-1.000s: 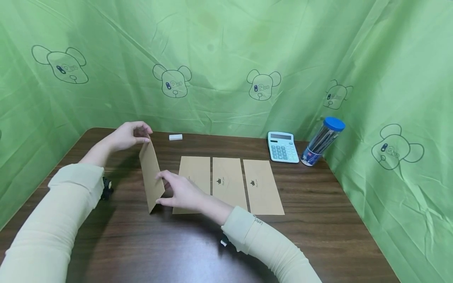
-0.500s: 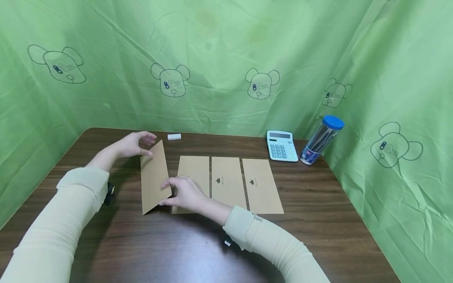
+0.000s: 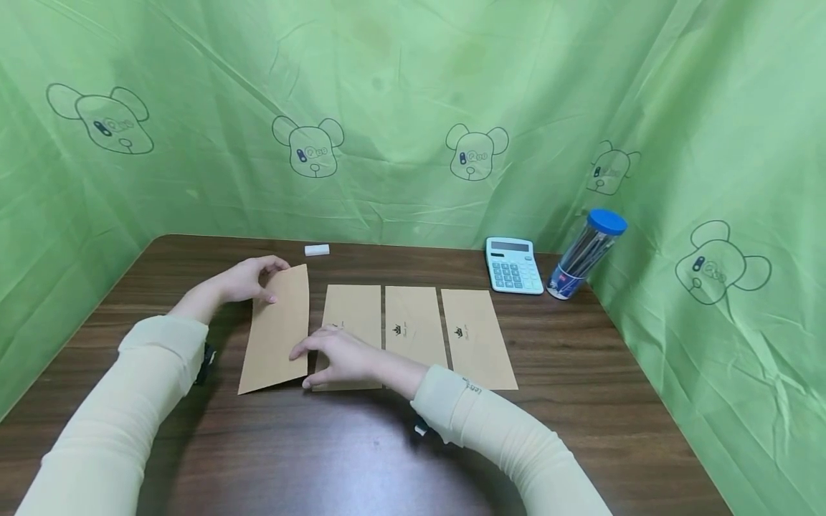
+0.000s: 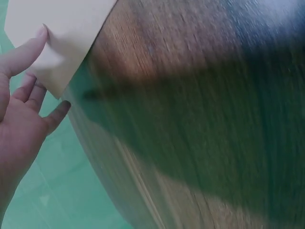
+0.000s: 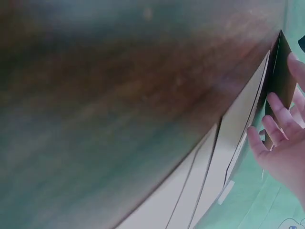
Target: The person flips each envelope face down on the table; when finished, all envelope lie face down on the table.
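A plain brown kraft paper envelope point(image 3: 279, 326) slants above the table at the left of the head view, its right edge raised. My left hand point(image 3: 248, 279) pinches its far left corner, thumb point(image 4: 34, 50) on the upper face and other fingers behind. With spread fingers, my right hand point(image 3: 345, 356) meets the envelope's right edge; the index fingertip lies against its face, while the thumb is off it. Beside it, three more envelopes lie flat in a row: one point(image 3: 361, 304) partly under my right hand, a middle one point(image 3: 416, 333) and a right one point(image 3: 479, 344), with small crown prints.
A white eraser-like block point(image 3: 317, 250) lies near the back edge of the wooden table point(image 3: 310, 459). At the back right are a light blue calculator point(image 3: 514, 266) and a clear tube point(image 3: 586, 254) of dark sticks with a blue lid. Green curtain point(image 3: 400, 86) surrounds the table.
The envelope at the left has gone from nearly upright to a lower slant, its face turning upward. My left hand has come down and nearer with it; the right hand has shifted slightly rightward.
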Available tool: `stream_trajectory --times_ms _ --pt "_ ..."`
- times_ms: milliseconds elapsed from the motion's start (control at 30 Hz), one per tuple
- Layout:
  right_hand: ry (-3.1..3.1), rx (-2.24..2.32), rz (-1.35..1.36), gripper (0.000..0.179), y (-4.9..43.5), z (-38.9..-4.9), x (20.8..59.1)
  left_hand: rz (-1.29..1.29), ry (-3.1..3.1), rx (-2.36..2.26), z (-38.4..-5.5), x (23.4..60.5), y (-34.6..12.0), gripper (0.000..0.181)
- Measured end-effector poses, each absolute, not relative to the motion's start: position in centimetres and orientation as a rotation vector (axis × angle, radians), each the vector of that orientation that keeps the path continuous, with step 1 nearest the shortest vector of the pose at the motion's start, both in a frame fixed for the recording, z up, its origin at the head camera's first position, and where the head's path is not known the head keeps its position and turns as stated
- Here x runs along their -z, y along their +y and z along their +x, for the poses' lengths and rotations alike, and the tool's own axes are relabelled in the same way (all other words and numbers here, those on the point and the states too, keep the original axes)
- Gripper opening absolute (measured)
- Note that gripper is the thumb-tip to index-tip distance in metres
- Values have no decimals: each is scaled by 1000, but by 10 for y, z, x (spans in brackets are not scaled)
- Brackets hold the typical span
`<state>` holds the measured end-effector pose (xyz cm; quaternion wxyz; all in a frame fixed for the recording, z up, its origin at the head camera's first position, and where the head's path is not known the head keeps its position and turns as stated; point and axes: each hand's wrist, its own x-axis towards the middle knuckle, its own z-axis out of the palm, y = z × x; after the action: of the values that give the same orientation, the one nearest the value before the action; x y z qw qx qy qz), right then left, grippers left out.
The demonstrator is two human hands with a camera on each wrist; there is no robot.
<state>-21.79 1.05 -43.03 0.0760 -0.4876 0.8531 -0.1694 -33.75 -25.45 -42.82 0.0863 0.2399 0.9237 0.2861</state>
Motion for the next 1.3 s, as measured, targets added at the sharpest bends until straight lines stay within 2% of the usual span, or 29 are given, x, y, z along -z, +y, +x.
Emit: stream_trajectory --times_ms 333,533,900,1100,1300 --pt "2550 230 -1510 51 12 -223 435 722 2790 -841 -339 437 -254 61" --pt "2543 104 -1554 45 16 -221 438 671 2766 -889 -337 446 -256 58" --pt "2551 101 -1587 41 21 -219 442 702 2779 -887 -337 450 -251 52" --pt "2540 178 -1613 46 27 -217 437 733 2833 -803 -334 441 -243 51" --pt "2606 184 -1518 57 45 -216 431 689 2903 -788 -330 433 -223 57"
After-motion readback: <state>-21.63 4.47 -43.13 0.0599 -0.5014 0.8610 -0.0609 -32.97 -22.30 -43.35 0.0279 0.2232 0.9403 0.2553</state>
